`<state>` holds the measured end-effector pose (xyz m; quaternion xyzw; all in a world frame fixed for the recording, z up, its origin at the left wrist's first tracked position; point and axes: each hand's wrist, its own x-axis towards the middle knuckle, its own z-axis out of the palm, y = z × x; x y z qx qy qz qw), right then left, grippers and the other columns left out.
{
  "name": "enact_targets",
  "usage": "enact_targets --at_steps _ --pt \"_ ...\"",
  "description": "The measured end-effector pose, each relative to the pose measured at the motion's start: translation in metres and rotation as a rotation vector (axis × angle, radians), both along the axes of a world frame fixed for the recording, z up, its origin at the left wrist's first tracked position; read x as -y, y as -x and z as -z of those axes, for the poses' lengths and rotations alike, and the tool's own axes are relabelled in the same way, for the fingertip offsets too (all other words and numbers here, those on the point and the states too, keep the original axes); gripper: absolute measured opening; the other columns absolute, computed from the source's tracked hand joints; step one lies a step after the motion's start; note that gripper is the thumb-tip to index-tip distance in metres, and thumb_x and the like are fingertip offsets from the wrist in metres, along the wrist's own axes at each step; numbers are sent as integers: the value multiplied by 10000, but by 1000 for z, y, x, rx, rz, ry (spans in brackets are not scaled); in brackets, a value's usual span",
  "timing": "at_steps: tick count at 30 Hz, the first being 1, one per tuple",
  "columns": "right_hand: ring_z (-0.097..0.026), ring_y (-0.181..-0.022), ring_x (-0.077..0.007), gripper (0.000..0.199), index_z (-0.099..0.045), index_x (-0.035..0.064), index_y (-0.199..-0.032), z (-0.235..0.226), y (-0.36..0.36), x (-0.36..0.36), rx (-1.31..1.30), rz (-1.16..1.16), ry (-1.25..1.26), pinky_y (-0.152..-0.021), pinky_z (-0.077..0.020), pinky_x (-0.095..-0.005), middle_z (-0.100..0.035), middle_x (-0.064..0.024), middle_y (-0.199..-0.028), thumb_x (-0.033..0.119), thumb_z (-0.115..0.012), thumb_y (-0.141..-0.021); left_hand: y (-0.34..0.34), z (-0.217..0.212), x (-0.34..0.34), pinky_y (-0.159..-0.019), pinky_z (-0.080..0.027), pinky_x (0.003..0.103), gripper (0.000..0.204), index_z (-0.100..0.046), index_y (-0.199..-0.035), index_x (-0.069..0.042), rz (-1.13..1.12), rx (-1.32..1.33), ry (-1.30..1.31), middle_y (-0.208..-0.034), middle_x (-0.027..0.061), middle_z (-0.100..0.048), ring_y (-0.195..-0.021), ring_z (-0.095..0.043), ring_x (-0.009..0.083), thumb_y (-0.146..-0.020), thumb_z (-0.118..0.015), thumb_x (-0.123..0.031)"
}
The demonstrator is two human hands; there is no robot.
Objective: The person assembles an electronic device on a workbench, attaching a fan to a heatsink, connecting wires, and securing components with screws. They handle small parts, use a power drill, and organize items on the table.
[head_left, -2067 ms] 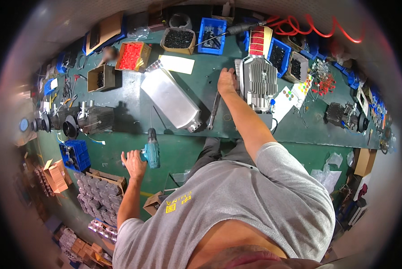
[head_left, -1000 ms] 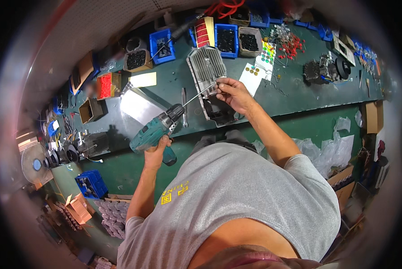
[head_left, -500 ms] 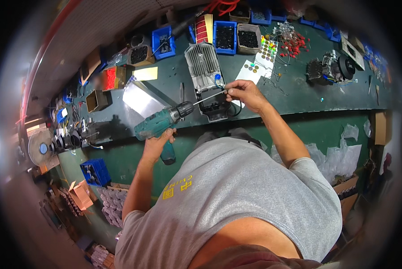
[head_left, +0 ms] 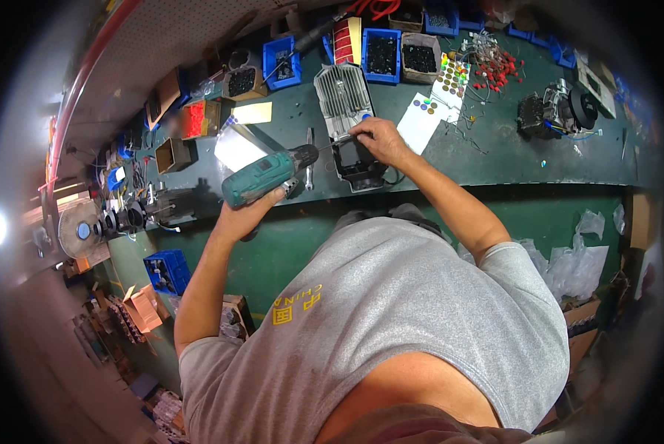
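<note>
My left hand [head_left: 252, 209] grips a teal cordless drill [head_left: 261, 176] held level above the front of the green bench [head_left: 494, 159], its long bit pointing right. My right hand [head_left: 376, 138] is closed on the tip of that bit, over a grey finned metal housing [head_left: 343, 92] and the black part [head_left: 358, 166] in front of it. A spanner [head_left: 309, 159] lies on the bench just below the drill's chuck.
Blue bins [head_left: 382, 53] of small parts line the back of the bench. Sheets with coloured dot stickers [head_left: 439, 100], red wires [head_left: 498, 66] and a black motor assembly [head_left: 557, 111] lie to the right. Boxes [head_left: 173, 154] and a fan [head_left: 80, 228] are at left.
My left hand picked the drill up from the bench's front edge and brought it up to the housing. My right hand came back from the housing and closed on the bit's tip.
</note>
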<state>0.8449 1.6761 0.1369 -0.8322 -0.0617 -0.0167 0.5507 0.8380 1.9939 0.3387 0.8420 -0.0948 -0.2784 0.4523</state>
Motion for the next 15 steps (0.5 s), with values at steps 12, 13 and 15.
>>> enact_targets --at_steps 12,13,15 --pt "-652 -971 -376 314 -711 59 -1170 -1 27 -2 25 37 73 -891 -531 -455 -722 -193 -1043 -6 -622 -876 -28 -44 41 -845 -557 319 362 -706 -1176 -24 199 64 -271 -1004 67 -753 -936 -699 151 -883 -810 -210" --pt "-651 -971 -379 320 -710 60 -1179 -2 28 -1 -14 43 65 -888 -531 -457 -720 -201 -1034 -3 -620 -878 -33 -49 49 -830 -562 323 352 -712 -1156 -21 219 50 -332 -979 69 -757 -923 -710 157 -879 -813 -214" --pt "-659 -956 -383 331 -707 58 -1196 -9 31 0 -47 22 48 -881 -535 -449 -718 -212 -1017 5 -616 -882 -43 -45 47 -796 -575 360 353 -733 -1097 -55 279 165 -328 -938 95 -766 -868 -738 226 -854 -823 -294"
